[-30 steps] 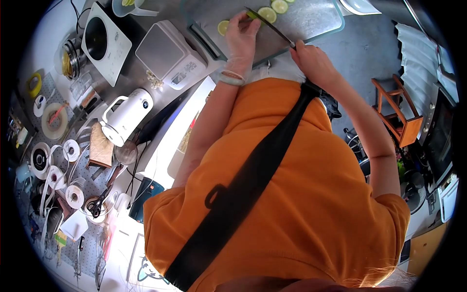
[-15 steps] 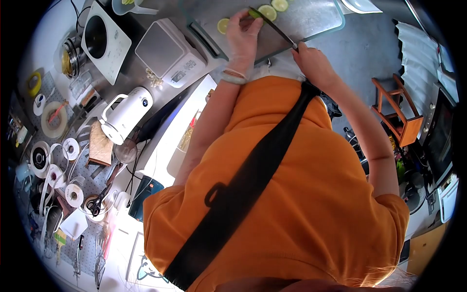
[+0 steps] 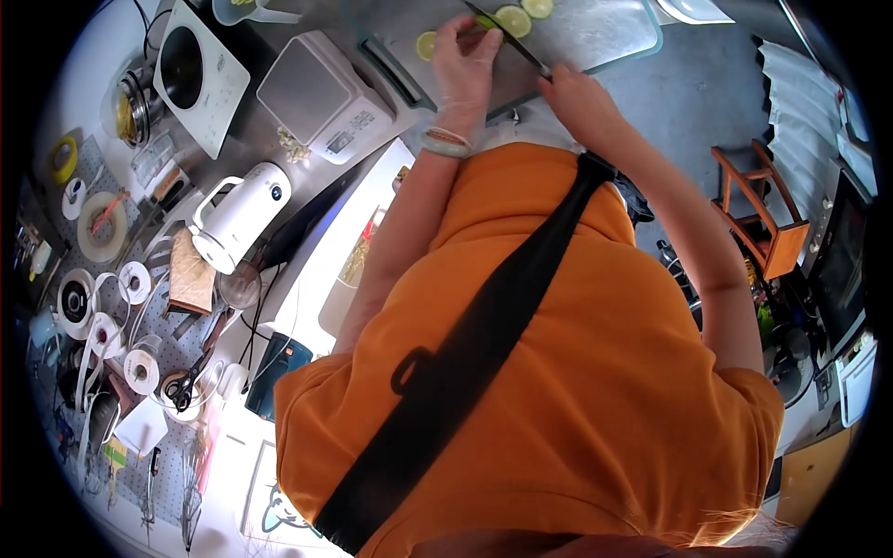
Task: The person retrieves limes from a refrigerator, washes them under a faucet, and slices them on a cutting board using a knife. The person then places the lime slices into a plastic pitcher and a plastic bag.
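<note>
At the top of the head view, my left hand [image 3: 465, 73], in a clear glove, has its fingers closed around a green piece of lime [image 3: 484, 21], mostly hidden by the fingers. The handle of a knife is gripped in my right hand [image 3: 581, 104]. The dark blade of this knife [image 3: 523, 50] runs up and left, alongside the lime piece. Round lime slices [image 3: 513, 20] lie on a cutting board [image 3: 605, 42] with a teal edge, just right of the blade. Another slice [image 3: 426, 45] rests left of my left hand.
Left of the board stand a kitchen scale [image 3: 321, 98], an induction cooktop [image 3: 200, 79] and a white kettle [image 3: 242, 219]. A pegboard [image 3: 177, 470] with tape rolls and tools fills the far left. On the right is a wooden stool [image 3: 763, 219].
My right hand and the knife have shifted a little to the left and up, with the blade tip now farther past the lime piece. My left hand has barely moved.
</note>
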{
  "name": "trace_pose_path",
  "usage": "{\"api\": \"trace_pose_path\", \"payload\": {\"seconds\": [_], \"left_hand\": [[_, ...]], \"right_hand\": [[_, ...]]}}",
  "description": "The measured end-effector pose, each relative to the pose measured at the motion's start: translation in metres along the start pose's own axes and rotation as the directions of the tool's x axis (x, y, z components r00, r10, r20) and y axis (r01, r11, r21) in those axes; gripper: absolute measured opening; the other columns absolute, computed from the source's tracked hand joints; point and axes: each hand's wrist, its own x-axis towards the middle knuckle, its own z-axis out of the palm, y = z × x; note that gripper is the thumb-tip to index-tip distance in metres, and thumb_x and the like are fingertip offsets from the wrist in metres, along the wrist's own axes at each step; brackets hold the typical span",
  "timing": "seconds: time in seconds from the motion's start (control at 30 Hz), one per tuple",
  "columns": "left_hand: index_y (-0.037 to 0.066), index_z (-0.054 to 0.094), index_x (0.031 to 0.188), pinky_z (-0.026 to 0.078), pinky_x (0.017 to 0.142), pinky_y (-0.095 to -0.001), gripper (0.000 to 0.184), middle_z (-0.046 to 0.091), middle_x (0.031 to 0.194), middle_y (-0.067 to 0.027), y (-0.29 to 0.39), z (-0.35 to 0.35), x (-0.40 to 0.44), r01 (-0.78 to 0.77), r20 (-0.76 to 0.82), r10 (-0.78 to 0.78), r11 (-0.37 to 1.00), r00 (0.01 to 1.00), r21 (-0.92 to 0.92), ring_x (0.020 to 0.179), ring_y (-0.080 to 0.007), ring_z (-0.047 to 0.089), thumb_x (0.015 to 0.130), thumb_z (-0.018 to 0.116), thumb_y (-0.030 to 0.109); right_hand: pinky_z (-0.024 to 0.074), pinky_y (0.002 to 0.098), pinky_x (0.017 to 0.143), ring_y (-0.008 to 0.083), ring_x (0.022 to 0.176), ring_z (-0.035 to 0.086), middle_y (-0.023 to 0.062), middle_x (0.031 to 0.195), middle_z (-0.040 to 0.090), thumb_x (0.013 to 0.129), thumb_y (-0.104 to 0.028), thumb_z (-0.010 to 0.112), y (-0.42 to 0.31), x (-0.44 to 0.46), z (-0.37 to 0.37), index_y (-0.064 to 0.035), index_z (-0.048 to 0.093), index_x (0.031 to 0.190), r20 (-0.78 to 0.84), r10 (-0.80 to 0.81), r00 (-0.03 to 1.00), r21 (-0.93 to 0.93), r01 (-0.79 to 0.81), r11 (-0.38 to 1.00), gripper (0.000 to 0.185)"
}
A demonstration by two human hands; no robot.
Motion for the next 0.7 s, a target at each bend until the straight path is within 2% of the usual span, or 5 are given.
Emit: {"api": "trace_pose_path", "payload": {"seconds": [0.17,0.23,0.43,0.53,0.7], "left_hand": [[-0.004,0.05,0.108,0.05,0.074,-0.0267,0.039,0.058,0.098,-0.0099,-0.003,0.001,-0.002,-0.004,0.029,0.003,0.999,1.0,0.036,0.084,-0.0168,0.06,0.078,0.069,0.009],[-0.003,0.05,0.109,0.049,0.075,-0.0267,0.038,0.057,0.098,-0.0096,-0.004,0.001,-0.001,-0.027,0.087,0.024,0.999,0.996,0.026,0.086,-0.0164,0.059,0.079,0.069,0.01],[-0.002,0.05,0.109,0.048,0.076,-0.026,0.036,0.056,0.102,-0.0094,0.0,0.0,0.002,0.061,0.064,-0.054,0.992,0.996,-0.112,0.088,-0.0155,0.058,0.08,0.068,0.009],[-0.001,0.05,0.11,0.048,0.077,-0.0257,0.037,0.056,0.102,-0.009,0.006,-0.002,0.003,0.117,0.084,-0.109,0.989,0.99,-0.091,0.088,-0.0149,0.058,0.079,0.068,0.009],[-0.001,0.05,0.111,0.048,0.076,-0.0254,0.042,0.056,0.102,-0.0093,0.009,-0.005,0.002,0.071,0.111,-0.07,0.998,0.991,-0.003,0.085,-0.015,0.058,0.077,0.07,0.012]], "right_hand": [[0.0494,0.0464,0.059,0.039,0.066,0.061,0.0216,0.065,0.06,0.091,-0.024,0.046,0.003,-0.006,0.008,0.0031,0.05,0.08,0.022,0.078,0.997,-0.028,-0.077,0.997,0.029],[0.0502,0.0437,0.057,0.037,0.064,0.062,0.0205,0.061,0.059,0.091,-0.024,0.046,0.004,0.012,0.017,0.0031,0.049,0.079,-0.124,-0.159,0.979,-0.089,0.149,0.985,0.03],[0.0499,0.0428,0.055,0.0355,0.062,0.061,0.0184,0.062,0.059,0.091,-0.026,0.047,0.013,-0.002,0.03,0.0004,0.049,0.079,-0.055,0.007,0.998,-0.082,-0.011,0.997,0.029],[0.0491,0.0453,0.056,0.0376,0.061,0.06,0.0191,0.063,0.059,0.091,-0.028,0.046,0.017,-0.007,0.014,-0.0004,0.049,0.08,-0.01,0.014,1.0,-0.091,-0.015,0.996,0.029],[0.0477,0.048,0.058,0.0407,0.062,0.058,0.0217,0.062,0.058,0.091,-0.029,0.045,0.023,-0.006,-0.01,0.0007,0.048,0.08,-0.099,-0.036,0.994,-0.001,0.036,0.999,0.031]]}}
